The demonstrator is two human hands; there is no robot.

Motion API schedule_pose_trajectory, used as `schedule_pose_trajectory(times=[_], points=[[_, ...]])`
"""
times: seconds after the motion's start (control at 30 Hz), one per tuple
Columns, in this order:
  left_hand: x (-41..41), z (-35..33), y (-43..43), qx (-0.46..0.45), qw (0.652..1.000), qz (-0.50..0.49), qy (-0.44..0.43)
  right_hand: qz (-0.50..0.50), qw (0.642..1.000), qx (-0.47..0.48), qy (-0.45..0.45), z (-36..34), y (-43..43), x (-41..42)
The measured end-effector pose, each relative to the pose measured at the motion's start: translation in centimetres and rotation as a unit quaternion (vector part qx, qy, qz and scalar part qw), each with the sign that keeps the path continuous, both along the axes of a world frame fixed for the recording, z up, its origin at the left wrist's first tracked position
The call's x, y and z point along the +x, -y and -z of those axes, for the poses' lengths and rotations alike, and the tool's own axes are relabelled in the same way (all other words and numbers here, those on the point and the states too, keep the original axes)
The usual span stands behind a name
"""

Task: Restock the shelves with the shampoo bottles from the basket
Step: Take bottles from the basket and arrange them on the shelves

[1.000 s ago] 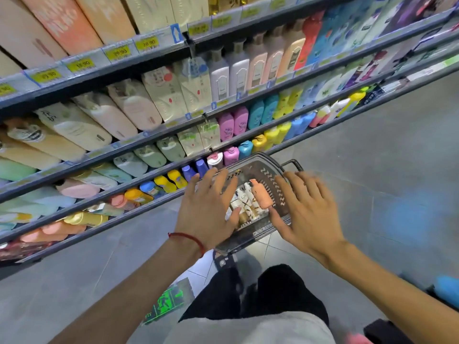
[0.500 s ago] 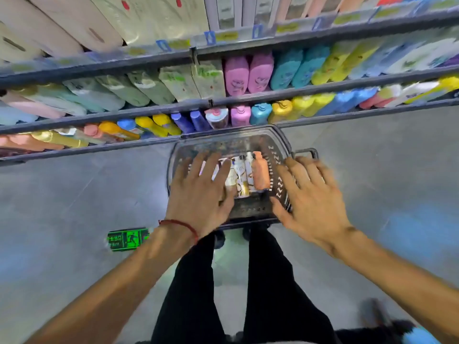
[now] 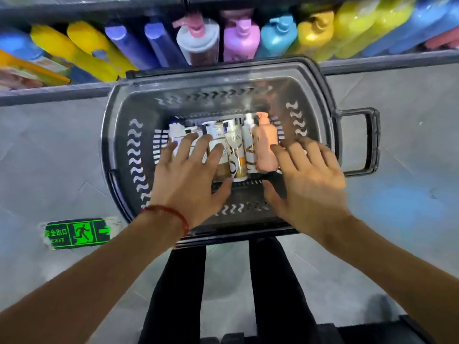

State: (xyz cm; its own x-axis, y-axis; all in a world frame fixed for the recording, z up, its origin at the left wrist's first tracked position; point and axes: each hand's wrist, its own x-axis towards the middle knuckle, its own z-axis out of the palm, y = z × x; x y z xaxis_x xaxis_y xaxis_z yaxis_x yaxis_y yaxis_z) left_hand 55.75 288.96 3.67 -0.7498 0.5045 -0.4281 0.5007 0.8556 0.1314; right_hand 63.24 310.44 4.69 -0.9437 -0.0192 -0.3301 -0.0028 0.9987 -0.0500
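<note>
A dark grey basket (image 3: 116, 135) stands on the floor in front of the bottom shelf (image 3: 49, 94). Several shampoo bottles lie side by side in it: a peach pump bottle (image 3: 266, 145) at the right, white-and-gold bottles (image 3: 236, 155) in the middle, white ones further left. My left hand (image 3: 188, 177), with a red string on the wrist, hovers with spread fingers over the left bottles. My right hand (image 3: 308, 180) is spread over the basket's right side, just right of the peach bottle. Neither hand holds anything.
The bottom shelf carries yellow (image 3: 82, 50), dark blue (image 3: 129, 45), pink (image 3: 238, 38), light blue (image 3: 278, 36) and gold (image 3: 315, 31) bottles. The basket's handle (image 3: 367, 142) sticks out to the right. A green exit sign (image 3: 77, 233) is stuck on the grey tile floor. My black-trousered legs stand below the basket.
The view has tilted down and closer to the basket, so only the bottom shelf shows. Both hands have reached lower into the basket, nearer the bottles.
</note>
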Motion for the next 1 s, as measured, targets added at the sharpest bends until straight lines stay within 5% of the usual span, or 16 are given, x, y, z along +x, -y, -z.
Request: schedule_pose_trajectory(times=[0.27, 0.5, 1.0], points=[[-1.7, 14.4, 0.2, 0.015, 0.999, -0.009, 0.044, 0.084, 0.994, -0.010, 0.064, 14.0, 1.3, -1.2], [-2.5, 20.1, 0.8, 0.012, 0.998, -0.013, 0.062, 0.239, 0.957, -0.049, 0.155, 25.3, -0.1, -1.7], [-1.5, 23.2, 1.8, 0.028, 0.997, -0.035, 0.068, 0.441, 0.890, -0.079, 0.079, 29.8, 1.9, -2.6]])
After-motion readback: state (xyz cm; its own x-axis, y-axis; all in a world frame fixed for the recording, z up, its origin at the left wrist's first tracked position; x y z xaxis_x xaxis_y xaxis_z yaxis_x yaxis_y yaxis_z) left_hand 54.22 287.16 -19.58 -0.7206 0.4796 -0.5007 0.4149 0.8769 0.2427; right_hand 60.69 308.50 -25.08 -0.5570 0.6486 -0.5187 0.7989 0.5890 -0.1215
